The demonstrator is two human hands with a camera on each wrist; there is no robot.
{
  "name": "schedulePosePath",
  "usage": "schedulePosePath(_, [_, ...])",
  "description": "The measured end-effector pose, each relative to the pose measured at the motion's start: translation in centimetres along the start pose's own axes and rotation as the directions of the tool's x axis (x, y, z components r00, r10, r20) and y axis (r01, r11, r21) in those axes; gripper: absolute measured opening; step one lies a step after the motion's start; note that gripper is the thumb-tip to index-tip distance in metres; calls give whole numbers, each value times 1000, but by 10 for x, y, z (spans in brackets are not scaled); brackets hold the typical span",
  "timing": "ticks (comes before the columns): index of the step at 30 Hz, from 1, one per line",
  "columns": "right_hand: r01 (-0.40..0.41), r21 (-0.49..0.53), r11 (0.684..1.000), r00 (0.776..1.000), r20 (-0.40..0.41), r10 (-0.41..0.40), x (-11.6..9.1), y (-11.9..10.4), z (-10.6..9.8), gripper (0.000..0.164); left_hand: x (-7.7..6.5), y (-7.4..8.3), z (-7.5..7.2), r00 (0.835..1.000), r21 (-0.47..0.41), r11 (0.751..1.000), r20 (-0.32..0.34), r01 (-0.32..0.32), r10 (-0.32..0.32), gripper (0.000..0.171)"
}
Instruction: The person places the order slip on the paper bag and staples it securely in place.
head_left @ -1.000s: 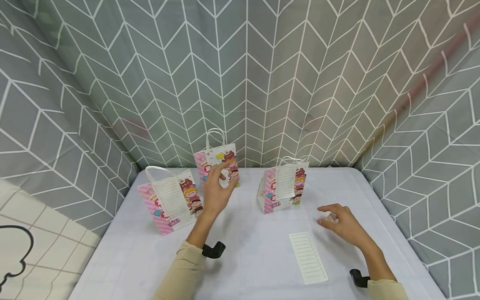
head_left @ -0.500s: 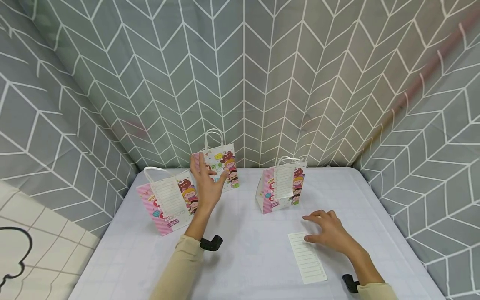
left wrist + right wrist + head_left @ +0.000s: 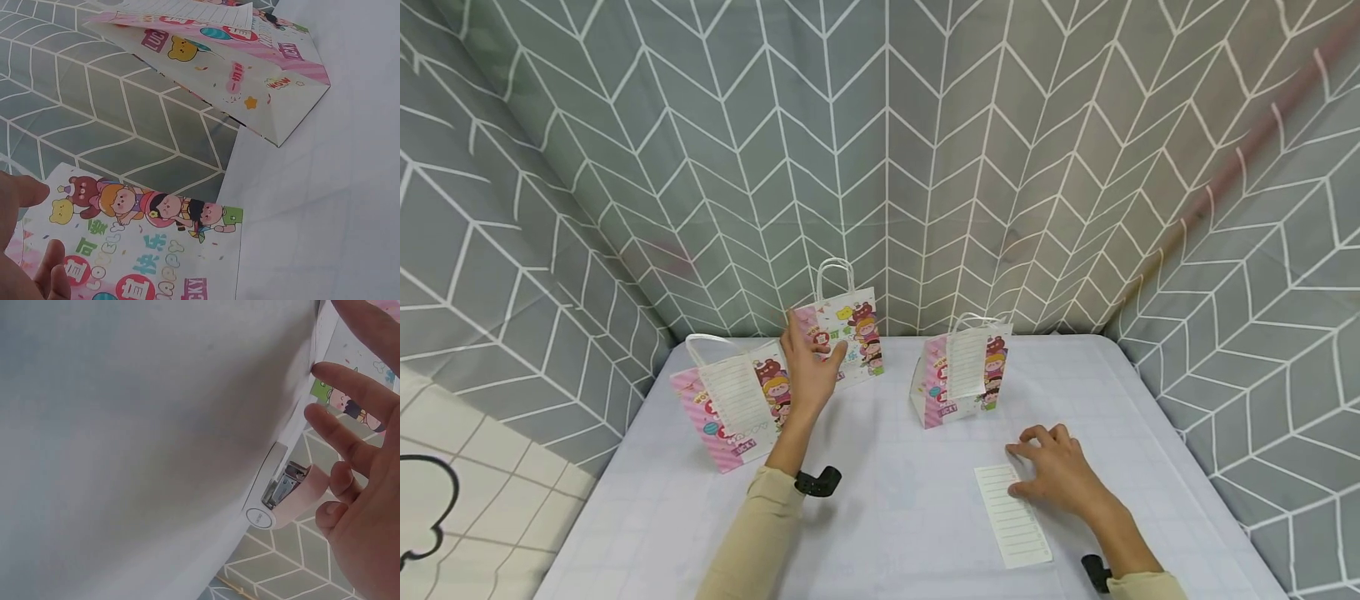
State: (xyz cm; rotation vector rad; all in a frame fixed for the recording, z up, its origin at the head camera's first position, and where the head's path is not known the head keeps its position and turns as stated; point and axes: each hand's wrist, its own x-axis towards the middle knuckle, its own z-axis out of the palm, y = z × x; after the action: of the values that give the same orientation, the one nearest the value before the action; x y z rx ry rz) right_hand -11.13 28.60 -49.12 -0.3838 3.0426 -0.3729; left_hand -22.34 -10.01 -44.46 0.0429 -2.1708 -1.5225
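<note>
Three pink-and-white paper gift bags with cartoon figures stand on the table. My left hand (image 3: 808, 375) is at the left edge of the middle gift bag (image 3: 861, 354), its fingertips along that edge and its thumb in front of the printed face. In the left wrist view this gift bag (image 3: 150, 237) shows below, with some curled fingers (image 3: 53, 269) before it. My right hand (image 3: 1060, 475) spreads over the lined paper card (image 3: 1018, 529); the thumb is at the card's right edge, the index fingertip just above its top end. In the right wrist view the fingers look spread.
Lined cards hang on the fronts of the left gift bag (image 3: 730, 446) and right gift bag (image 3: 996, 371). A pink-and-white stapler (image 3: 287, 487) stands near my right hand in the right wrist view. A patterned curtain (image 3: 880, 167) closes off the back.
My left hand has gone left to the middle bag's edge, and that bag has shifted slightly right. My right hand has moved left and come down at the loose card.
</note>
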Motion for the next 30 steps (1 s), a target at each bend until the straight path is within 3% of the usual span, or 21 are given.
schedulePosePath(11, [-6, 14, 1000, 1000, -19, 6, 0, 1, 5, 47, -9, 4, 1, 1000, 8, 1000, 13, -3, 3, 89])
schedulePosePath(22, [-21, 13, 1000, 1000, -3, 21, 1, -2, 4, 38, -18, 10, 0, 997, 75, 996, -55, -53, 57, 33])
schedulePosePath(27, [-7, 3, 1000, 1000, 2, 7, 1, -4, 3, 46, -24, 12, -4, 996, 85, 995, -57, -57, 62, 25])
schedulePosePath(30, [8, 2, 1000, 1000, -6, -8, 0, -4, 3, 43, -28, 14, -6, 997, 78, 995, -45, -59, 63, 24])
